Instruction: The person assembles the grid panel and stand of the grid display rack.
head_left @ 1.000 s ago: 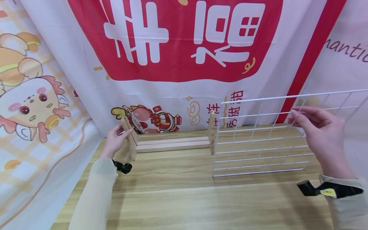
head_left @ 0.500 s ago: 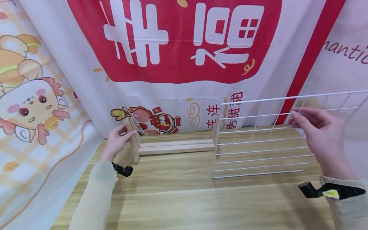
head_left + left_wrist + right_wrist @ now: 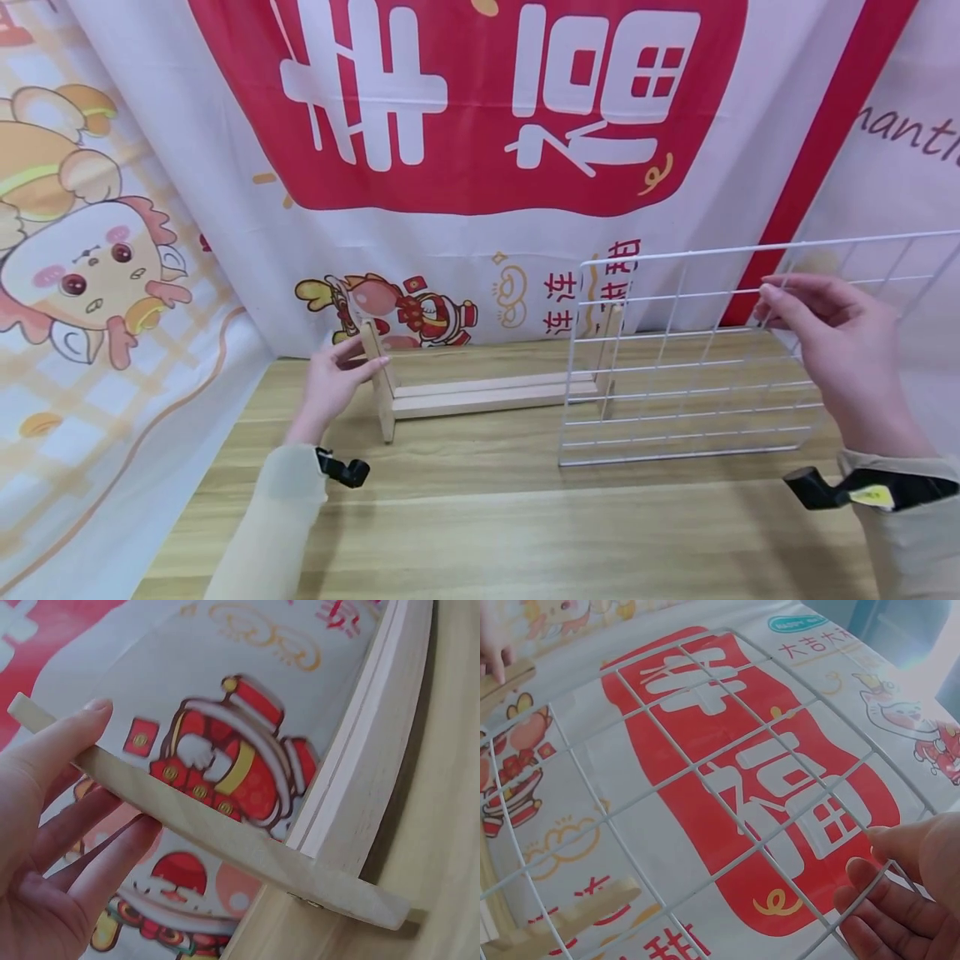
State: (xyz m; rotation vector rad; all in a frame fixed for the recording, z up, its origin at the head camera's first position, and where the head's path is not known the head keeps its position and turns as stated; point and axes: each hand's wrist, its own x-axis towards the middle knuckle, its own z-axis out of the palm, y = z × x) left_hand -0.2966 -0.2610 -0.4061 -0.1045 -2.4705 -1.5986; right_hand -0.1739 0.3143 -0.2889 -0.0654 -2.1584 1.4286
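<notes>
- Two uprights joined by low bars form the wooden stand (image 3: 487, 402), at the table's far side; the bars likely keep them apart.
- Left hand (image 3: 335, 383) pinches the left upright between thumb and fingers, seemingly to steady it.
- White wire grid (image 3: 667, 335) overlaps the stand's right end in the head view; whether they touch, I cannot tell.
- Right hand (image 3: 843, 333) pinches a wire, apparently keeping the grid up.
- Table (image 3: 465, 533) bears the stand; printed cloth (image 3: 465, 242) hangs beyond.
</notes>
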